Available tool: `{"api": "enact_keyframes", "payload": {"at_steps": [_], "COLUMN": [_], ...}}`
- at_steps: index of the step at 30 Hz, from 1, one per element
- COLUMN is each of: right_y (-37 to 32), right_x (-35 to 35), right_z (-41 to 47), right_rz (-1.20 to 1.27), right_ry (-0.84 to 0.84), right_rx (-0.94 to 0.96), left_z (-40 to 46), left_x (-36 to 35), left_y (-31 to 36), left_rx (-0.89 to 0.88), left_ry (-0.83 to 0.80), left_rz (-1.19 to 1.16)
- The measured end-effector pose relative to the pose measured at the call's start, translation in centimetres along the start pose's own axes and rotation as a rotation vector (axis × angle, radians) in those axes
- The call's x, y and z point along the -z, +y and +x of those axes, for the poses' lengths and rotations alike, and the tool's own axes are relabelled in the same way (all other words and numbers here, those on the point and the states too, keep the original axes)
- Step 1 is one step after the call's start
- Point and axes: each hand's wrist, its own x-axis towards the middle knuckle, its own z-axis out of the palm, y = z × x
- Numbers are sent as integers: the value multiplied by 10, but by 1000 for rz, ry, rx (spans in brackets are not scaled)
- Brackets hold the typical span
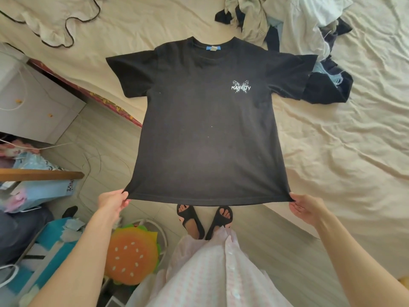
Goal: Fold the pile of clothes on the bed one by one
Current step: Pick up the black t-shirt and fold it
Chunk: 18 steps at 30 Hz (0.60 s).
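A black T-shirt [205, 129] with a small white butterfly print on the chest is stretched out flat, front up. Its collar and sleeves lie on the cream bed sheet [332, 151] and its hem hangs out past the bed's edge. My left hand [114, 201] pinches the hem's left corner. My right hand [304, 207] pinches the hem's right corner. The hem is pulled taut between them. A pile of unfolded clothes [287, 25] in white, beige and dark blue lies behind the shirt's right sleeve.
A white frilled item with dark trim [51, 25] lies at the bed's far left. A white cabinet [33, 100], bags and a burger-shaped cushion [132, 255] crowd the floor on the left. My feet in black sandals [204, 220] stand on the tiles beside the bed.
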Motion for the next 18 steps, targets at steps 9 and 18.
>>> {"api": "enact_keyframes", "payload": {"at_steps": [9,18], "right_y": [4,14], "right_x": [-8,-5], "right_z": [4,6], "right_rz": [-172,499], "right_ry": [65,-218], "right_rx": [176,72], "left_z": [6,-7], "left_x": [9,-12], "left_y": [-8,-23], "left_rx": [128,-2], "left_ry": [-124,-203], "left_rz": [-121,-435]}}
